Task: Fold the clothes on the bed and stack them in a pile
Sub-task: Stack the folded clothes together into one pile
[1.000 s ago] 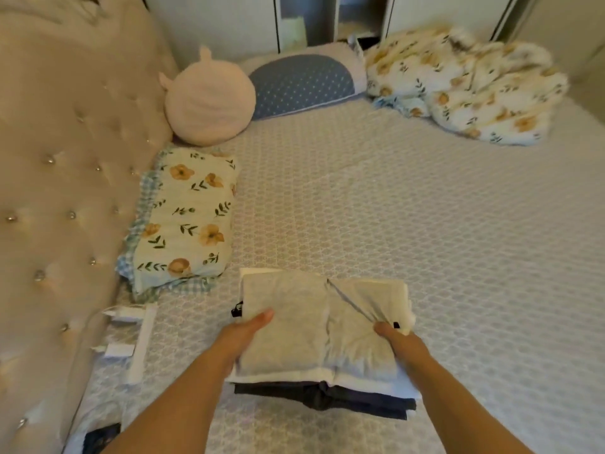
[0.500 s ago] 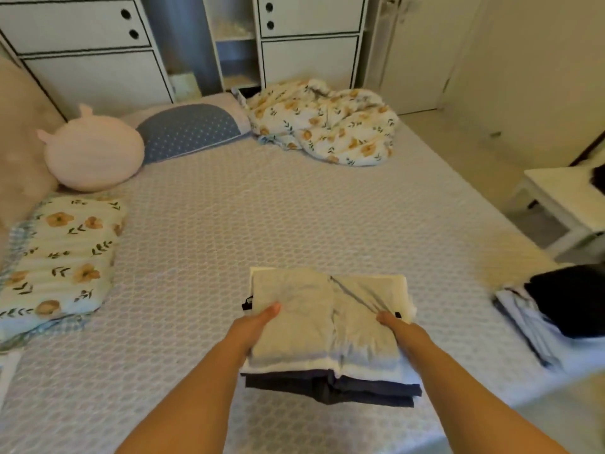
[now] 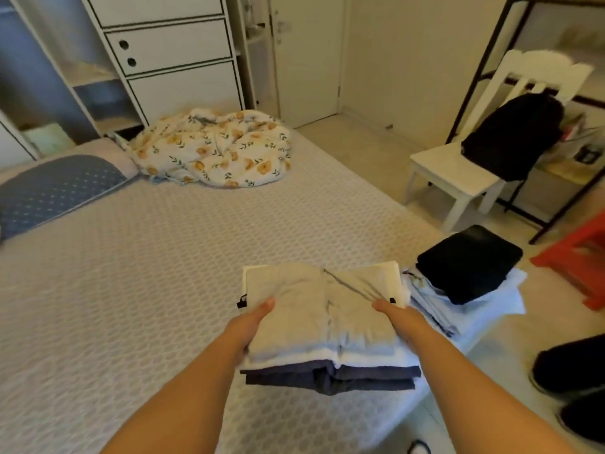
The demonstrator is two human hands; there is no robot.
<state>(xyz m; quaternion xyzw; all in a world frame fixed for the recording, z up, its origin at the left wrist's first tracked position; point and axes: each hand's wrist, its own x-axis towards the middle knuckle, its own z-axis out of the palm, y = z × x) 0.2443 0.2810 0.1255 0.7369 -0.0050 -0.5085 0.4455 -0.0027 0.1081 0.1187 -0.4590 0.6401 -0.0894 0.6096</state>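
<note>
A stack of folded clothes (image 3: pixel 324 326), with a light grey piece on top, white layers under it and dark blue-grey ones at the bottom, hangs just above the bed (image 3: pixel 131 273). My left hand (image 3: pixel 250 327) grips its left side, thumb on top. My right hand (image 3: pixel 401 322) grips its right side the same way; the fingers of both are hidden under the stack. Right beside it, at the bed's right edge, lies a second pile (image 3: pixel 465 283) of pale blue and white clothes topped by a folded black piece.
A crumpled floral quilt (image 3: pixel 212 149) lies at the far end of the bed, a blue dotted pillow (image 3: pixel 55 188) at far left. A white chair (image 3: pixel 474 158) with a black bag, a red stool (image 3: pixel 576 257) and a white wardrobe (image 3: pixel 163 60) stand around the bed.
Both hands have carried the stack to the right, toward the bed's right edge. The second pile, the chair and the red stool have come into view; the headboard and floral pillow are gone.
</note>
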